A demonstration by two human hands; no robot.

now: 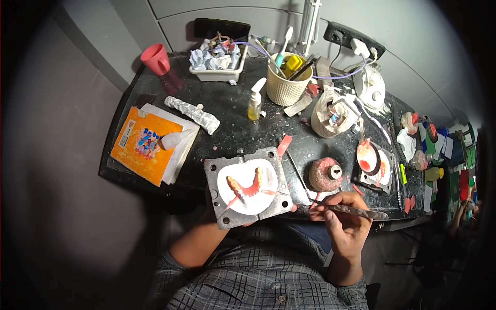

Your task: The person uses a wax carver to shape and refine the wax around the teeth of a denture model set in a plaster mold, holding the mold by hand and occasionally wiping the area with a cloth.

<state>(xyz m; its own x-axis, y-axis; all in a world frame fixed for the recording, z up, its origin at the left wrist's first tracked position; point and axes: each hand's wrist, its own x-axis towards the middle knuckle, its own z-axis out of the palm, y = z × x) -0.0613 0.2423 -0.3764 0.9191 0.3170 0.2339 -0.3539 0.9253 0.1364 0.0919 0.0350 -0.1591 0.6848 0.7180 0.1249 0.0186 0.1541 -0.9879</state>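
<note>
A grey metal dental flask half [215, 178] is tilted up near the desk's front edge, held from below by my left hand [212, 223], whose fingers are mostly hidden under it. White plaster [227, 178] fills the flask. Set in the plaster is a horseshoe-shaped wax denture [250, 190] with a pink base and teeth, and pink strips run out to both sides. My right hand [347, 223] is closed round a slim metal wax knife [356, 211], its thin end pointing left toward the flask. Beyond the right hand stands a wax-spattered burner [325, 174].
Another flask part [383, 175] with a round red-stained piece lies to the right. A thin metal tool [297, 168] rests behind the flask. Farther back are a dropper bottle [254, 106], a tool cup [284, 92] and a litter tray [217, 75]. An orange notebook [139, 168] lies left.
</note>
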